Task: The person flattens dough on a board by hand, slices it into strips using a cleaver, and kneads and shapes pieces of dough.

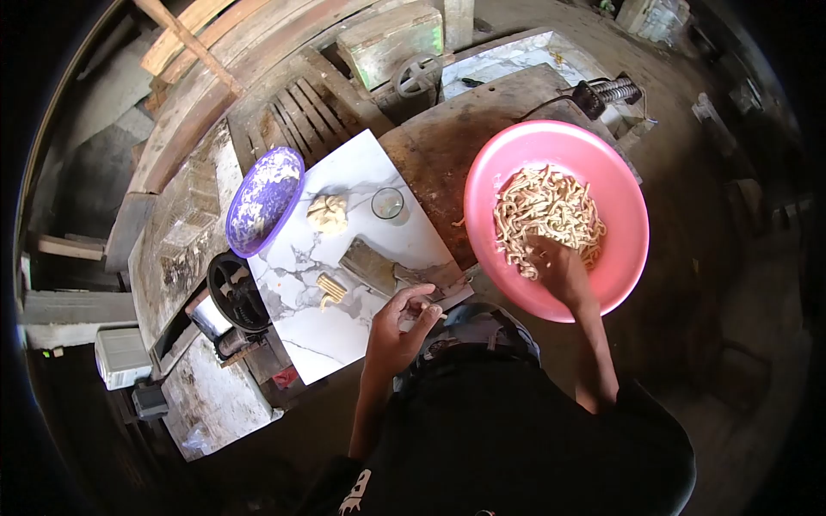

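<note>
My right hand (557, 271) reaches into a large pink basin (624, 211), its fingertips at the near edge of a heap of short dough strips (551, 211); whether it grips any is hidden. Over the near edge of a marble-patterned board (310, 344), my left hand (409, 318) has its fingers curled, with a small pale dough piece (442, 316) at the thumb tip. Near it on the board lie a flat metal blade (369, 265) and a small bundle of cut dough strips (330, 291). Farther back are a dough lump (327, 214) and a clear glass (387, 203).
A purple tray (265, 202) with whitish residue overlaps the board's left edge. A black wheel (234, 291) stands beside the board. Behind are a wooden box (391, 45), a metal handwheel (417, 76) and a spring device (613, 93) on a wooden table (430, 163).
</note>
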`<act>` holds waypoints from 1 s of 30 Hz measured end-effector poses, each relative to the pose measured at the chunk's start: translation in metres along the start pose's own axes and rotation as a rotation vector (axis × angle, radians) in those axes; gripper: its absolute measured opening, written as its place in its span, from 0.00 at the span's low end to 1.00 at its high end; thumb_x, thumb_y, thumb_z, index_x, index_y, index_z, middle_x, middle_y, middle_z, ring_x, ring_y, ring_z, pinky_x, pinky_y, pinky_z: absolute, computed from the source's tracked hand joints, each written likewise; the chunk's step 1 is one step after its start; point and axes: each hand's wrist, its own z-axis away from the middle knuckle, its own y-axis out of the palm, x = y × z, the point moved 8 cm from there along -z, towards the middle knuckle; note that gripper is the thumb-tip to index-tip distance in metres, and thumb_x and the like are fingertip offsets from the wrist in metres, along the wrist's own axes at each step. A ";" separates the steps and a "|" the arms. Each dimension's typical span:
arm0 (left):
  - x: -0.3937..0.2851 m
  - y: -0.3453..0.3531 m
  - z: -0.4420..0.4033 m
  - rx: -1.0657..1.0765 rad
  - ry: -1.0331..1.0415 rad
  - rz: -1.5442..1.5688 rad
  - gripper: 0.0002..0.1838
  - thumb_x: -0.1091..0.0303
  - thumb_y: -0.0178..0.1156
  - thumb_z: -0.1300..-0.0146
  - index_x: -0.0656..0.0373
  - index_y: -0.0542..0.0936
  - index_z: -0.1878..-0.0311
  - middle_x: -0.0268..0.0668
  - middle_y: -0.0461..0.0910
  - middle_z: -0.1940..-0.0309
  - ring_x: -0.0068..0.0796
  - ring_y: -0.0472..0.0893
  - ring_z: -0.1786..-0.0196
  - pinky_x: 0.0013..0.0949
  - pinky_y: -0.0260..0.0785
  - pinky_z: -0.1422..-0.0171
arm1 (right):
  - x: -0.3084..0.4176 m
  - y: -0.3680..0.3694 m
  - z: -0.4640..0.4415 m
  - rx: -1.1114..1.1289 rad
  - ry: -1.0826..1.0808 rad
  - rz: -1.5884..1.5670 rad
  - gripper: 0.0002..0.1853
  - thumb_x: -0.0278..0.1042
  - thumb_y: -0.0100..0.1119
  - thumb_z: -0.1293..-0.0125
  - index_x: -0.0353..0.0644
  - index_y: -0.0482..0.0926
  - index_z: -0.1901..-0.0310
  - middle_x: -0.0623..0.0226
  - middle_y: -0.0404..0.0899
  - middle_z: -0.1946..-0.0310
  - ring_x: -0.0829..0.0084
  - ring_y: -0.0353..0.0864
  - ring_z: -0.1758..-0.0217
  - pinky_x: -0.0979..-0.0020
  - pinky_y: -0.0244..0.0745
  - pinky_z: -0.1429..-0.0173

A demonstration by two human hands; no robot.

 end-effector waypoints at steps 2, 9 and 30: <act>0.011 0.017 -0.006 0.151 -0.045 0.189 0.18 0.70 0.59 0.31 0.68 0.73 0.41 0.38 0.81 0.58 0.23 0.80 0.53 0.26 0.71 0.43 | -0.030 -0.012 0.007 -0.127 0.012 0.173 0.19 0.27 0.60 0.40 0.43 0.78 0.45 0.52 0.82 0.54 0.52 0.82 0.52 0.57 0.77 0.49; -0.007 0.069 -0.018 0.366 -0.033 0.250 0.19 0.67 0.55 0.28 0.68 0.71 0.39 0.38 0.80 0.55 0.25 0.80 0.51 0.30 0.71 0.42 | -0.015 0.002 0.022 0.076 0.019 -0.532 0.23 0.34 0.60 0.32 0.39 0.72 0.36 0.55 0.76 0.40 0.64 0.76 0.38 0.62 0.74 0.40; 0.090 -0.055 -0.002 -0.194 0.001 -0.268 0.19 0.64 0.61 0.33 0.66 0.77 0.44 0.44 0.84 0.57 0.31 0.83 0.52 0.31 0.73 0.46 | -0.203 -0.064 0.025 -0.282 0.218 0.225 0.21 0.24 0.53 0.37 0.33 0.73 0.41 0.49 0.80 0.49 0.53 0.81 0.45 0.60 0.76 0.43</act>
